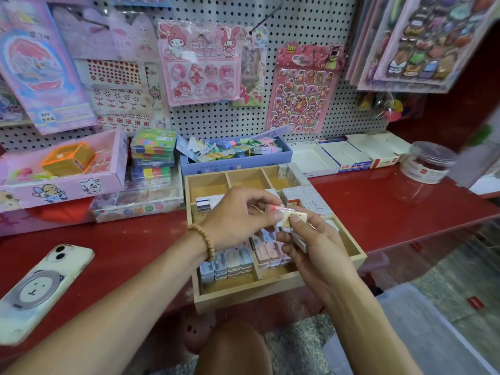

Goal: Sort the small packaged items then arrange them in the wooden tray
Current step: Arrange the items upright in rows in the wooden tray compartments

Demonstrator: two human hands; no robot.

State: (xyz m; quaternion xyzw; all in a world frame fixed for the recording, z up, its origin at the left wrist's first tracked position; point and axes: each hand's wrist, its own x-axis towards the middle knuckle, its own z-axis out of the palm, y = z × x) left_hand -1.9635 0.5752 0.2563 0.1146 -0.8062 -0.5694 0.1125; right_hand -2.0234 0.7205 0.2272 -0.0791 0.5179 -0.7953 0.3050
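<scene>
A wooden tray [354, 255] with several compartments sits on the red counter. Rows of small blue packets [230, 263] and pink packets [267, 253] stand in its near compartments; white packets [305, 197] fill a far right one. Above the tray, my left hand [238, 217] and my right hand [311, 239] meet. Both pinch a small cream packet [290, 215] between thumb and fingers. My right hand also grips a few more small packets [300, 243] in its palm.
A phone [40, 288] in a bear case lies on the counter at the left. Pink boxes [62, 182], stacked plastic cases [153, 152], a blue box of tags [235, 161] and white boxes [346, 158] line the pegboard wall. A clear jar [427, 163] stands at the right.
</scene>
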